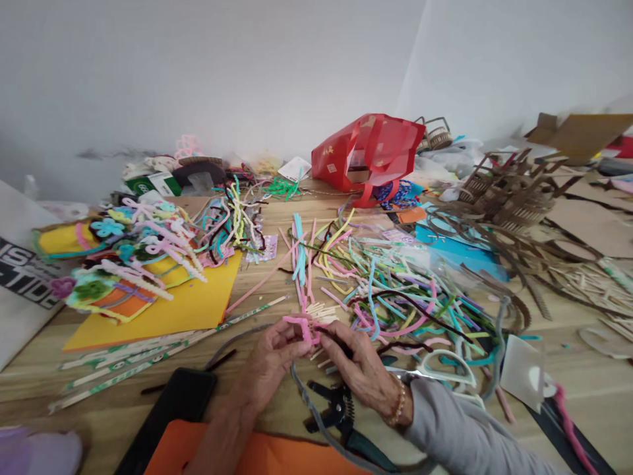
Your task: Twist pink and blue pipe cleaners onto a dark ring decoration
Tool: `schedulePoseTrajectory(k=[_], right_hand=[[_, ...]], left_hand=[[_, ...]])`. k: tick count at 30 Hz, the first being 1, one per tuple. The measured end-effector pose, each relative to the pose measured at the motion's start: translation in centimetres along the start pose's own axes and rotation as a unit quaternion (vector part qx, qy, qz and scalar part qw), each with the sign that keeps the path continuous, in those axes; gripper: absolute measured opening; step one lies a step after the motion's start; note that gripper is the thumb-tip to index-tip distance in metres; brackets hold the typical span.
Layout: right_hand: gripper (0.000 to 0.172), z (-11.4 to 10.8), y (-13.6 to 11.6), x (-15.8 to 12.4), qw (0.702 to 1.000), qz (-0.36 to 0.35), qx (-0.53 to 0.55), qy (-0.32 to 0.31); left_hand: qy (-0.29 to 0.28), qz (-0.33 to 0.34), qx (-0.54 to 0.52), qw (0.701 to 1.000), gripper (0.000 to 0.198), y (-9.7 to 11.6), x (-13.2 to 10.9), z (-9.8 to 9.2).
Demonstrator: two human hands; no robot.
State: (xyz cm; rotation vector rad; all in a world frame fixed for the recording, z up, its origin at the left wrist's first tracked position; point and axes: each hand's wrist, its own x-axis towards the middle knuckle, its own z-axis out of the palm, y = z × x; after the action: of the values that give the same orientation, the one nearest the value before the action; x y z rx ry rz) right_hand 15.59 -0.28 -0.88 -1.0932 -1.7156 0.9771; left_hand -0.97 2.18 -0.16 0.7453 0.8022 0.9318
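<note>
One bent pink pipe cleaner [302, 328] sits between two bare hands, just above the table edge nearest the person. The left fingers [289, 340] are closed and pinch one end of it. The right fingers [337, 335] are also closed and press on the other end, where one dark strand [341, 343] seems to touch it, but I cannot see exactly how this strand lies. The left hand [270, 359] and the right hand [359, 366] are almost touching. One beaded bracelet [398, 402] is on the right wrist, and one grey sleeve [459, 429] covers the right arm.

Just behind the hands lies a small group of short wooden sticks [321, 313], too many to count exactly. One pair of black pliers with green handles [336, 412] lies below the hands, and one grey cord [309, 402] passes beside it. A big loose pile of many coloured pipe cleaners [390, 297] spreads on the wooden table [270, 218] to the right of the hands.

On the left are one yellow foam sheet [163, 310], about five long green-and-white strips [148, 349] and one black phone [182, 402]. One orange sheet [252, 452] lies at the near edge. Farther away stand one red bag [363, 155] and several cardboard constructions [509, 191].
</note>
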Motion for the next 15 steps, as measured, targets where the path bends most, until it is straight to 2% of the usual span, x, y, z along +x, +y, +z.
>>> schedulePoseTrajectory(k=[4,10,15], right_hand=[[0.023,0.07,0.06,-0.07,1.0,-0.004,-0.004,0.003],[0.023,0.03,-0.06,-0.16,1.0,-0.006,-0.003,-0.001],[0.023,-0.25,-0.65,-0.21,0.999,-0.015,0.029,-0.024]], left_hand=[[0.006,-0.003,0.0,1.0,0.029,0.38,-0.1,0.33],[0.05,-0.017,-0.017,0.998,0.032,0.25,0.02,0.23],[0.039,-0.013,-0.015,0.999,0.031,0.07,0.13,0.06]])
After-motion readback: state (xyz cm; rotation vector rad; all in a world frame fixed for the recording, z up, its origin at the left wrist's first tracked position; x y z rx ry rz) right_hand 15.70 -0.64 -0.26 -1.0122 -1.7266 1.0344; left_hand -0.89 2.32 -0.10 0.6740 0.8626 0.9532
